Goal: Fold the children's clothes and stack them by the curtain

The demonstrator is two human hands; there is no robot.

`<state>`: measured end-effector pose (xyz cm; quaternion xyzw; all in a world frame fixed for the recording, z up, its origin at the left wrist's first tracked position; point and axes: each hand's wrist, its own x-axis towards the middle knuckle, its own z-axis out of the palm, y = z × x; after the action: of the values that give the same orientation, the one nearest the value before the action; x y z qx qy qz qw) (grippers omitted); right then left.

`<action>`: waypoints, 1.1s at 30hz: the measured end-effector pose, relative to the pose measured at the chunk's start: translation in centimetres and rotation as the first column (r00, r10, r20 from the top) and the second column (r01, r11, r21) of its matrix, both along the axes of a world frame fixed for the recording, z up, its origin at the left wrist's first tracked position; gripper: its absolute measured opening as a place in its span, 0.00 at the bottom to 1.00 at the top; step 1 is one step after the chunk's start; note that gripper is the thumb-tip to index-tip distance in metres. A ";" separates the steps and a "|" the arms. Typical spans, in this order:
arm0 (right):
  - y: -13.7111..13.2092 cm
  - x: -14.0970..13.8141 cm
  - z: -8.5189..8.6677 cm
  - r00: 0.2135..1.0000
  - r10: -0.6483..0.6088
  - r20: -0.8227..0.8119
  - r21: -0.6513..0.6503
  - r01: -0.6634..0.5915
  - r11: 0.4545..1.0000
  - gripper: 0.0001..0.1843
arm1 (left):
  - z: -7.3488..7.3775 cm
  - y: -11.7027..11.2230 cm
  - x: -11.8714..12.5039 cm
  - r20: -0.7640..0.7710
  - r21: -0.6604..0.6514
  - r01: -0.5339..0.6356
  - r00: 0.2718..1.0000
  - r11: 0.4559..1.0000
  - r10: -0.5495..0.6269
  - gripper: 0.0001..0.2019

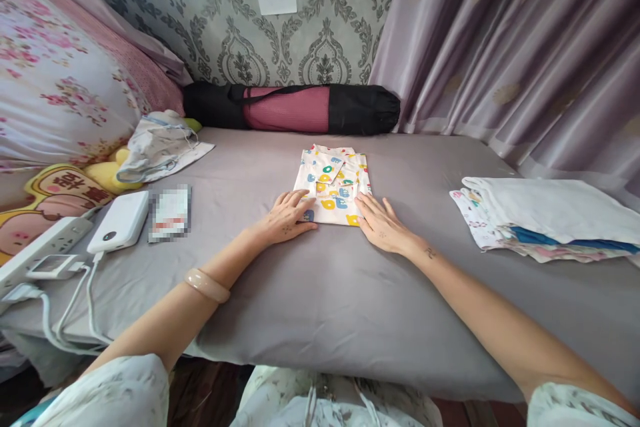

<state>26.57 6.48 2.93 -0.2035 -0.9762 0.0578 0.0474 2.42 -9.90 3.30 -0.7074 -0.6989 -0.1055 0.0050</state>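
Observation:
A small white garment with a colourful letter print (334,188) lies folded in the middle of the grey sheet (320,293), its sleeves laid in over the body. My left hand (289,215) rests flat on its near left edge, fingers stretched out. On the near right edge lies my right hand (383,221), also flat with the fingers spread. Neither hand grips the cloth; both only touch it from above. The parts of the garment under the fingers are hidden.
Folded clothes (555,217) are stacked at the right. A pink and black rolled-mat bag (290,107) lies along the wall. At the left are a white power bank (119,220), a power strip (47,250), cables, a blurred packet (170,213) and a crumpled patterned cloth (155,147).

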 end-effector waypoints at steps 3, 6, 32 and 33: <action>-1.2 -0.6 0.6 0.991 0.088 -0.102 0.036 -0.085 0.996 0.26 | 0.6 0.2 0.8 -0.036 0.078 0.127 0.992 0.989 -0.124 0.19; -2.5 -1.3 1.0 0.968 0.192 -0.159 0.028 -0.190 0.981 0.21 | 0.8 0.6 1.5 -0.117 0.074 0.227 0.969 0.971 -0.217 0.17; 0.2 -0.2 0.5 0.992 0.049 -0.116 0.121 -0.035 0.992 0.26 | -0.4 -0.3 -1.6 -0.081 0.096 0.041 0.996 0.995 -0.034 0.20; 0.5 0.1 0.5 0.992 0.059 -0.115 0.120 -0.046 0.992 0.27 | -0.4 -0.4 -1.8 -0.072 0.091 0.037 0.997 0.995 -0.030 0.21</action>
<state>26.65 6.97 3.43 -0.1709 -0.9784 0.0138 0.1154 0.61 -10.26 2.90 -0.7212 -0.6808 -0.1126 0.0607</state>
